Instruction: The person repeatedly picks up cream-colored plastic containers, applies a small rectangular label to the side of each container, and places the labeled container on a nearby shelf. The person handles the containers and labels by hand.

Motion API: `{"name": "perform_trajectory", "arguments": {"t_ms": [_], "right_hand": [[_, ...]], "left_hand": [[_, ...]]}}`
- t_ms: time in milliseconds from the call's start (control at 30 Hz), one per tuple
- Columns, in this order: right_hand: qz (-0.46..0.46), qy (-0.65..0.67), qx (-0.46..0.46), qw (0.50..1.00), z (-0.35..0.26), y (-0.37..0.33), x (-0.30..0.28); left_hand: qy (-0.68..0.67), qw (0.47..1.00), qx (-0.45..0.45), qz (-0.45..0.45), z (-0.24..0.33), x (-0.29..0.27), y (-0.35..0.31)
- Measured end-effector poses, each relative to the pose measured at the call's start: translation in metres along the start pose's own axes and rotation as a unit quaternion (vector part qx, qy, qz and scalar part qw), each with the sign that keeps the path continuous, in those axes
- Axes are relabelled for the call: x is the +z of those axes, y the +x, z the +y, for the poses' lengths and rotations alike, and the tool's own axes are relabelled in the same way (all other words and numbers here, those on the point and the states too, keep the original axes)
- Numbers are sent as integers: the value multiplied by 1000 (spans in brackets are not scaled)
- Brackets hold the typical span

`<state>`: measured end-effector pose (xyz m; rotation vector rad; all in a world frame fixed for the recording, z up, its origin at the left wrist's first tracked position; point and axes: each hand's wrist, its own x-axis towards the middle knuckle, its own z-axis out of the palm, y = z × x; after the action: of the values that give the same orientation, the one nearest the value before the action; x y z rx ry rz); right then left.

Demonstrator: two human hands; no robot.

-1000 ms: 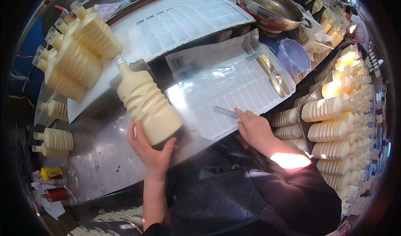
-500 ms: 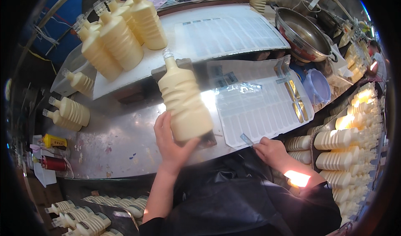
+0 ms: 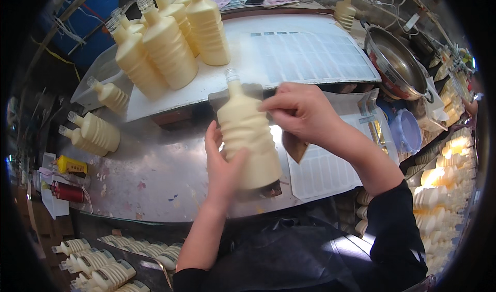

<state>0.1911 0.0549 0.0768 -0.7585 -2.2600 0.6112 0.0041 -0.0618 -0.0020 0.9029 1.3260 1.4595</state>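
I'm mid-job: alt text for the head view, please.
A person's left hand lies against a cream ribbed bottle, thumb over its front; the right hand has its fingertips at the bottle's shoulder, a flat brown piece showing below. A pale sheet lies to the right, and grouped bottles stand on a white board behind.

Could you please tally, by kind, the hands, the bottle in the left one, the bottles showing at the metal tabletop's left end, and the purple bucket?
Left hand and right hand: 2
Held cream bottle: 1
Left-end bottles: 3
Purple bucket: 1
Total: 7
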Motion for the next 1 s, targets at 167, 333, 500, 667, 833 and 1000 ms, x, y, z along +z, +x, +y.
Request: {"name": "perform_trajectory", "arguments": {"t_ms": [167,333,500,667,833,1000], "right_hand": [[-109,-239,-208,942,-4,24,2],[-100,-249,-257,928,37,13,8],[-75,-234,-269,931,51,11,11],[-56,-199,-259,944,66,4,17],[-49,-163,-166,971,82,-19,21],[32,176,168,969,69,-26,43]], "left_hand": [[-50,999,15,-9,10,-9,22],[-26,999,20,6,5,-12,50],[-10,999,0,53,-7,-6,64],[-58,997,-12,52,-4,-3,61],[-51,997,2,52,-8,-5,61],[-85,994,-8,67,-10,-13,62]]}}
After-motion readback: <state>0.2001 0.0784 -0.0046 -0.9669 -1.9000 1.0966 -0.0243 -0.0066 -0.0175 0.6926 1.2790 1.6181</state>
